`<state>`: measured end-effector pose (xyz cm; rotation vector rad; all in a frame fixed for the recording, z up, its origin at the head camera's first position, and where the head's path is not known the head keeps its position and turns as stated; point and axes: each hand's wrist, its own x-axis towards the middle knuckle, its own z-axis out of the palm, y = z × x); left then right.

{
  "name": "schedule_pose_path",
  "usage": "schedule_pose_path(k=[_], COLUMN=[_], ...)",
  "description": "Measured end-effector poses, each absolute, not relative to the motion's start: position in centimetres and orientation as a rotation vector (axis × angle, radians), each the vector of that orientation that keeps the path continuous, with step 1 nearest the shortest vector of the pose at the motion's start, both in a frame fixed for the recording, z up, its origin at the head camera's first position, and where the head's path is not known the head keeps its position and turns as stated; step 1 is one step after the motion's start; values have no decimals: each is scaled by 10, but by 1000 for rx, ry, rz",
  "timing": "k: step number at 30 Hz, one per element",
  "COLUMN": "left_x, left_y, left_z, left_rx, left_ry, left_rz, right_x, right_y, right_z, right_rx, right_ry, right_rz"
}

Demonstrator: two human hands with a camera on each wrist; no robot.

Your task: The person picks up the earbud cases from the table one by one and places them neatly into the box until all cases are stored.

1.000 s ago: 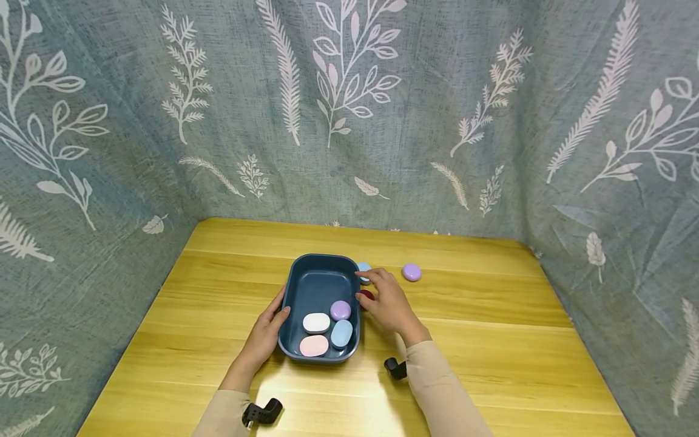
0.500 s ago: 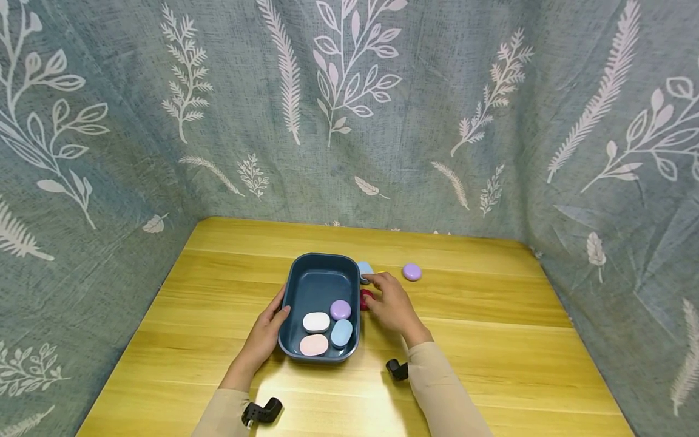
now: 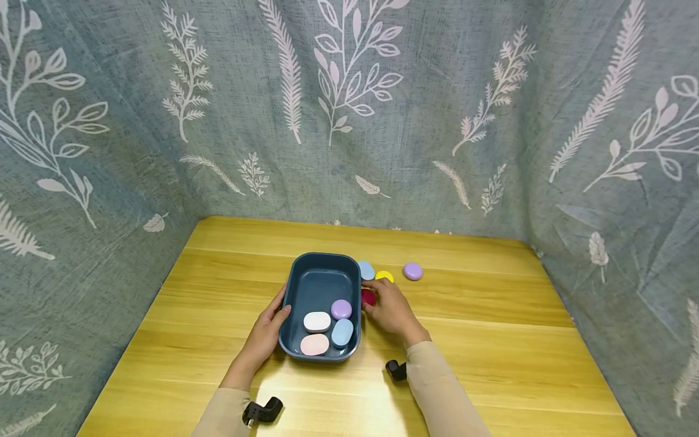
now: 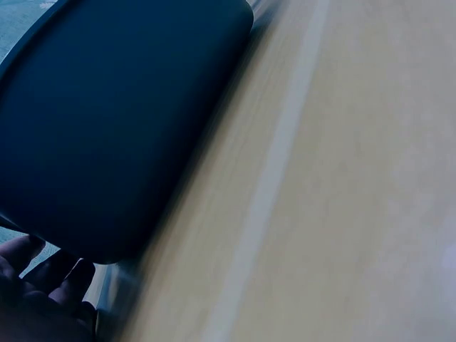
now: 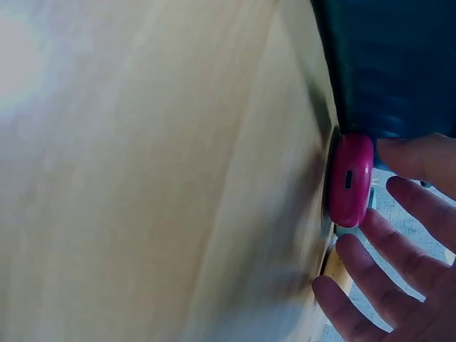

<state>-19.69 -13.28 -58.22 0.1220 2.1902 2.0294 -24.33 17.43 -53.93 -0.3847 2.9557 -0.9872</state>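
A dark blue rectangular bin (image 3: pixel 322 285) stands on the table in the head view. My left hand (image 3: pixel 263 337) grips its left side, thumb over the rim; its fingers (image 4: pixel 75 288) show at the bin's end in the left wrist view. By the bin's right wall lies a red earbud case (image 3: pixel 368 298), its port slot visible in the right wrist view. My right hand (image 3: pixel 390 305) reaches over that case with thumb and fingers spread on either side. Whether they touch it is unclear. Inside the bin lie a white case (image 3: pixel 317 322), a pink case (image 3: pixel 314 345), a purple case (image 3: pixel 341 309) and a blue case (image 3: pixel 342 333).
Beyond my right hand, a light blue case (image 3: pixel 366 270) sits against the bin's right side, with a yellow case (image 3: pixel 384 276) beside it. Farther right is another purple case (image 3: pixel 413 271). A patterned grey-green curtain (image 3: pixel 349 121) walls the table (image 3: pixel 491 352) at the back and sides.
My right hand has drawn slightly nearer to me and lowered its fingers around the red case, uncovering the yellow case behind. The left hand and bin have stayed in place.
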Motion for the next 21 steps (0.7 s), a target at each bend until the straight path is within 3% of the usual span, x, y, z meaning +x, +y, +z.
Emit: schedule_pose_path(k=[21], left_x=[-198], left_y=[-134], left_z=[-584], left_rx=[134], left_ry=[2165], left_rz=[2053], right_x=[-247], right_y=[168], right_z=[-546], right_rx=[-427], right_ry=[2981], right_rz=[-883])
